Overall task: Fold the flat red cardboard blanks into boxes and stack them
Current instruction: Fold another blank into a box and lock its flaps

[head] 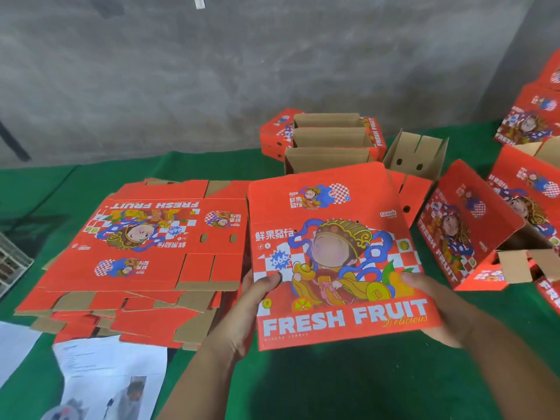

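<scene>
I hold a red cardboard blank (339, 256) printed FRESH FRUIT, half opened, above the green table in the centre. My left hand (242, 310) grips its left edge, thumb on the printed face. My right hand (436, 304) grips the right edge the same way. Its brown flaps (415, 156) stand open at the far end. A pile of flat red blanks (142, 256) lies to the left. Folded boxes (327, 137), brown insides up, sit stacked behind the blank.
More red boxes (472, 228) lie tipped on the right, and another stack (533, 116) rises at the far right. White printed papers (112, 377) lie at the lower left. A green cloth (348, 386) covers the table; a grey wall (242, 71) stands behind.
</scene>
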